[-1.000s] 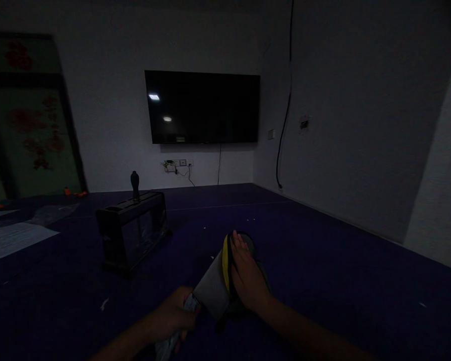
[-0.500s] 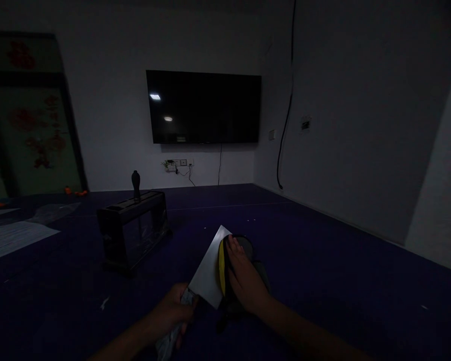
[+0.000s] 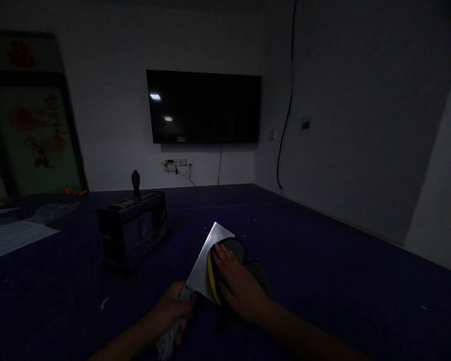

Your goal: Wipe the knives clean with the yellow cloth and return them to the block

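My left hand (image 3: 175,308) is wrapped around the handle (image 3: 169,341) of a cleaver, which seems covered in crinkled clear plastic. The broad shiny cleaver blade (image 3: 203,268) points up and away from me. Over the blade's right part lies a dark grey cloth with a yellow edge (image 3: 211,283), its folds hanging to the right. My right hand (image 3: 240,288) presses this cloth onto the blade, fingers fairly straight and close together. Left of the blade stands a black knife block (image 3: 135,205) with clear sides, one dark handle (image 3: 136,183) sticking up from its top.
The dark blue surface (image 3: 304,260) carries small white scraps. Printed paper (image 3: 18,238) and a clear plastic bag (image 3: 54,212) lie at the left, with orange bits (image 3: 75,191) behind. A television (image 3: 205,108) hangs on the far wall; a black cable (image 3: 285,125) runs down the corner.
My right hand and the cloth have moved left across the blade, covering more of its lower part. The blade has shifted slightly left; my left hand keeps its grip.
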`<state>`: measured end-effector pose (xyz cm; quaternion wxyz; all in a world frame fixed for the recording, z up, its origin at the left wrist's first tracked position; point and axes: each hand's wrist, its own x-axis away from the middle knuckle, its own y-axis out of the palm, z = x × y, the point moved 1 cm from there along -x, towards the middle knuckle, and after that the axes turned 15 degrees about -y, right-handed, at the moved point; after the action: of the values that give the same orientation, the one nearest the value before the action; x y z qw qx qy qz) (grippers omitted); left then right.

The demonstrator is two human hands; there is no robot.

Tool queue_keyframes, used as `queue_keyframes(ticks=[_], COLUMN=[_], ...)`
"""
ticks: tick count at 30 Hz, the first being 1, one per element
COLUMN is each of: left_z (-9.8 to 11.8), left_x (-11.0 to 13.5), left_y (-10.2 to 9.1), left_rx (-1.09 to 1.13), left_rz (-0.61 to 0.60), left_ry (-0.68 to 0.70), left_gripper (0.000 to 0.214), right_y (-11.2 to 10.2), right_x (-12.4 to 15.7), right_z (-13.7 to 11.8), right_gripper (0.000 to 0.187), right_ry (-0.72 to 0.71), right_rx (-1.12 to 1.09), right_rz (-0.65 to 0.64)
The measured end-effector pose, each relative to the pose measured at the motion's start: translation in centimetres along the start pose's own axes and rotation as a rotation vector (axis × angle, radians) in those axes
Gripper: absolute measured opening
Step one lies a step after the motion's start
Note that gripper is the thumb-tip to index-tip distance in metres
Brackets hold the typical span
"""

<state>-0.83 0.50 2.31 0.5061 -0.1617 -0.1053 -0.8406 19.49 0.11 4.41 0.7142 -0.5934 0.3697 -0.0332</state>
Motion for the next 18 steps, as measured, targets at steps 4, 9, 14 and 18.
queue_keyframes(ticks=[4,9,14,18], left_z=[0.5,0.8,-0.5,-1.1], left_x=[0.5,1.1,-0.2,-0.9], left_y=[0.4,1.0,0.2,-0.4], left_rx=[-0.023,-0.056,-0.016,0.044], left_rz=[0.007,0.029,0.045,0.081], left_ry=[-0.004,-0.005,-0.032,-0.001], left_gripper=[0.016,0.023,0.032,0.033], right_y=[-0.3,-0.9,-1.2,-1.1], right_x=[-0.3,-0.7,-0.9,-0.8], right_z=[-0.9,-2.2,-2.7,-2.5], right_gripper=[0.071,0.069,0.057,0.056], right_ry=[-0.086,-0.222,-0.321,-0.33], right_rx=[-0.018,-0.056,-0.111,-0.113], right_rz=[-0.077,-0.155,-0.188,-0.2])
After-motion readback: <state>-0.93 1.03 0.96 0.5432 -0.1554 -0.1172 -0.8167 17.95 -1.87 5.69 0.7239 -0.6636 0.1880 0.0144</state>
